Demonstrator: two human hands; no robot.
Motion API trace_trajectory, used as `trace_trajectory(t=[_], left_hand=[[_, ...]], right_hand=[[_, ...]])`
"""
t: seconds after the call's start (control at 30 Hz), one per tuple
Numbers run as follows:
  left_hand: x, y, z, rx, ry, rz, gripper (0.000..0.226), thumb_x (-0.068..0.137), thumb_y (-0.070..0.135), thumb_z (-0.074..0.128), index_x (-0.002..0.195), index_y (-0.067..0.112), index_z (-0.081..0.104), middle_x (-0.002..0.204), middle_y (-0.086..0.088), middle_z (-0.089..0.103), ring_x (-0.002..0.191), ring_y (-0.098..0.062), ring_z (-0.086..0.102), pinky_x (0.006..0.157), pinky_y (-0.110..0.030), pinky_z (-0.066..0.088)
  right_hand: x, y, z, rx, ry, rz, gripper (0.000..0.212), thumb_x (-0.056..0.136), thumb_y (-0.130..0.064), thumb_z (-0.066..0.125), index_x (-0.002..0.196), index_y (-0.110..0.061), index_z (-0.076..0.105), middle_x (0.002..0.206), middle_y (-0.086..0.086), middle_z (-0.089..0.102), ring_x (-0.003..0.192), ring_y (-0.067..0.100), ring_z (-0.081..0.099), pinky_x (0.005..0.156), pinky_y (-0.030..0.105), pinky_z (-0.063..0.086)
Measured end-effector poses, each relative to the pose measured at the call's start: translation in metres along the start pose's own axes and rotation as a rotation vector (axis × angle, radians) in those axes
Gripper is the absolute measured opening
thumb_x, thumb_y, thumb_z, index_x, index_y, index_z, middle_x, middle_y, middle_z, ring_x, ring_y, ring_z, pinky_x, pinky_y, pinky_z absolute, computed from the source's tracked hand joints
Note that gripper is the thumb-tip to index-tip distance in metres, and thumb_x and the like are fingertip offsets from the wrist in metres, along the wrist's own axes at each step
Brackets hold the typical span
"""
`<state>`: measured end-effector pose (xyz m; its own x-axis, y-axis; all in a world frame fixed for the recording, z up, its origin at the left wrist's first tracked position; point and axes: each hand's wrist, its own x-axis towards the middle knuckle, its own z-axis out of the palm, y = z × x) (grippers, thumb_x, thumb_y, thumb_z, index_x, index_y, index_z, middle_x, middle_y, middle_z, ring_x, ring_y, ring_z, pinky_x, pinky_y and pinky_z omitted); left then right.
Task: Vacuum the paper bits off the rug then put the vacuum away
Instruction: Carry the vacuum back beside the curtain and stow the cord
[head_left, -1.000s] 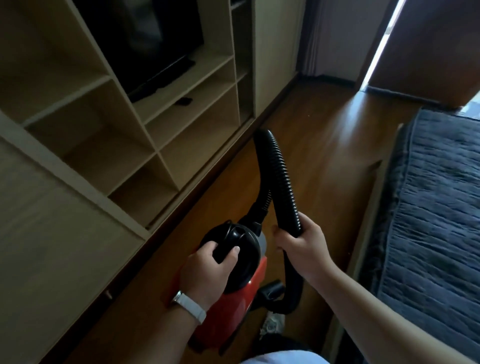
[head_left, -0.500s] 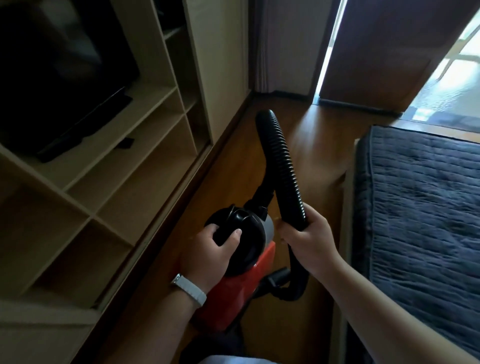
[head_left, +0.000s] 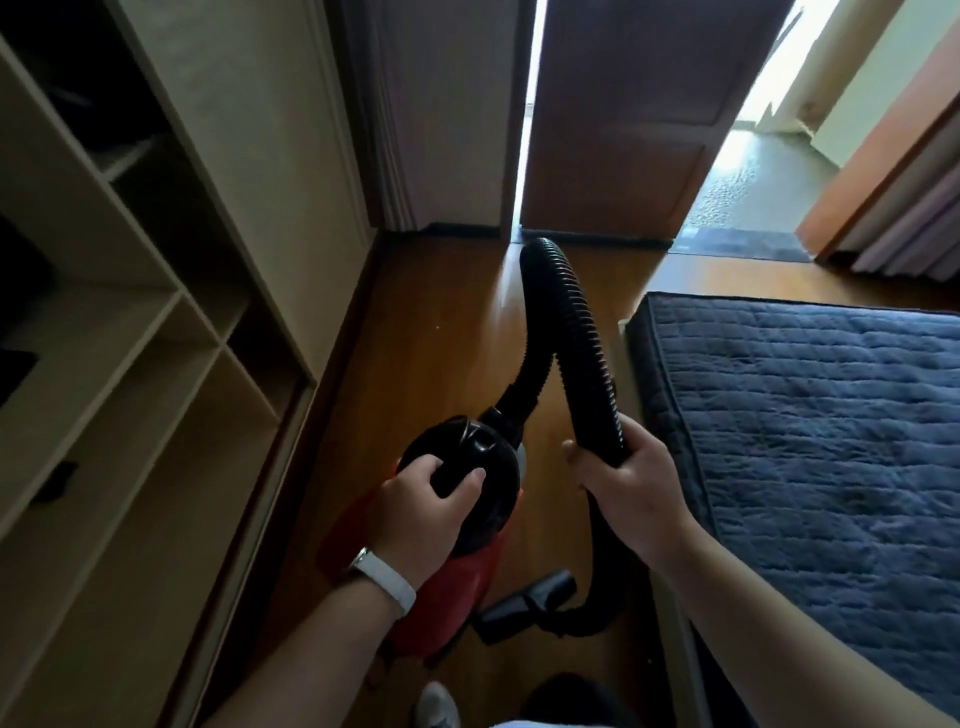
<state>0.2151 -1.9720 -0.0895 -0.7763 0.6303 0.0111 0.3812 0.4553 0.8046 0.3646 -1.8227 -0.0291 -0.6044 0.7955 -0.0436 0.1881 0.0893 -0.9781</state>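
Note:
A small red vacuum (head_left: 457, 577) with a black top hangs above the wooden floor in the lower middle. My left hand (head_left: 421, 512) grips its black top handle; a white band is on that wrist. My right hand (head_left: 623, 483) is closed around the black ribbed hose (head_left: 566, 317), which loops up and back down to the vacuum's front. The black nozzle (head_left: 524, 605) dangles below, near the floor. No rug or paper bits show.
A beige shelving unit (head_left: 135, 364) lines the left side. A bed with a dark blue quilt (head_left: 831, 441) fills the right. A brown door (head_left: 628, 114) stands ajar ahead, with a bright doorway (head_left: 737, 182) to its right. A narrow strip of wooden floor (head_left: 441, 322) runs between.
The view has swung right: the shelves and television slid off to the left, and the door and doorway came into view ahead. Both hands keep the same grip on vacuum and hose.

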Motion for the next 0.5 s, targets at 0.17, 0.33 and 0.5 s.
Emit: trace_trajectory(t=[0.17,0.33,0.5], left_hand=[[0.106,0.026,0.017,0.115,0.001,0.074,0.041,0.081,0.053,0.066,0.059,0.020,0.052,0.052,0.004,0.055,0.047,-0.009,0.054,0.045,-0.034,0.048],[0.209,0.038,0.066,0.109,-0.025,0.033,0.048,0.075,0.065,0.057,0.062,0.019,0.057,0.054,0.002,0.059,0.050,-0.013,0.059,0.051,-0.040,0.053],[0.302,0.082,0.112,0.148,-0.024,-0.009,0.049,0.076,0.066,0.054,0.062,0.019,0.057,0.055,0.002,0.060,0.051,-0.012,0.058,0.051,-0.042,0.052]], right_hand=[[0.096,0.001,-0.007,-0.031,0.076,-0.020,0.024,0.082,-0.001,0.072,0.070,-0.005,0.051,0.054,-0.009,0.050,0.050,0.009,0.047,0.045,0.018,0.040],[0.210,0.025,-0.027,0.014,0.068,-0.014,0.027,0.084,-0.004,0.072,0.070,-0.004,0.048,0.056,-0.007,0.050,0.053,0.013,0.048,0.049,0.026,0.041],[0.327,0.027,-0.062,0.026,0.041,-0.006,0.030,0.083,-0.008,0.073,0.065,-0.013,0.049,0.055,-0.009,0.051,0.053,0.011,0.048,0.051,0.024,0.040]])
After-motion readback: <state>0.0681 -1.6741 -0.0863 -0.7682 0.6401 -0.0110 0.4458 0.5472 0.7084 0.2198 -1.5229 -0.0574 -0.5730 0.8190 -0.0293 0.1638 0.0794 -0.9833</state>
